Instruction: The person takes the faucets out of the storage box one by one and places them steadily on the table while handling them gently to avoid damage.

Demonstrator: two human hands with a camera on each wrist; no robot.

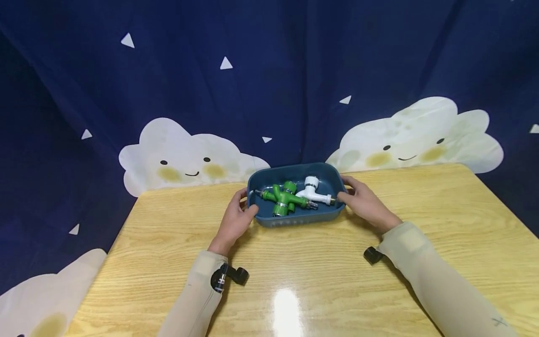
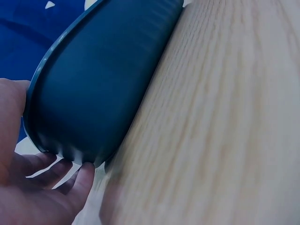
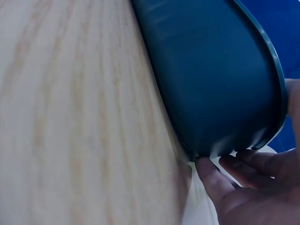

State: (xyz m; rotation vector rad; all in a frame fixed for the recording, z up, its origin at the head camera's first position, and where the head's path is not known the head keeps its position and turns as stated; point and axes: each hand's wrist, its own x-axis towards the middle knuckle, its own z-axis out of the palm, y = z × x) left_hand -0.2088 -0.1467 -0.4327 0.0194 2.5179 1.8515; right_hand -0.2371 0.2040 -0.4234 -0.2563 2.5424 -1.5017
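Note:
A dark blue-green plastic bin [image 1: 303,218] stands near the back of the table, a hand at each end. My left hand [image 1: 236,219] grips its left end, thumb over the rim and fingers against the outer wall, as the left wrist view also shows. At the other end my right hand [image 1: 365,202] holds the bin the same way; in the right wrist view the fingertips [image 3: 211,176] press the end wall [image 3: 225,93]. Inside lie green plastic taps [image 1: 285,199], overlapping so that their number is hard to tell, and a white tap [image 1: 312,191] on the right.
The wood-grain table [image 1: 294,262] extends toward me and to both sides. Right behind it hangs a dark blue curtain [image 1: 269,84] with white triangles and smiling clouds. A small black camera [image 1: 240,276] sits by the left wrist, another black device [image 1: 372,255] by the right.

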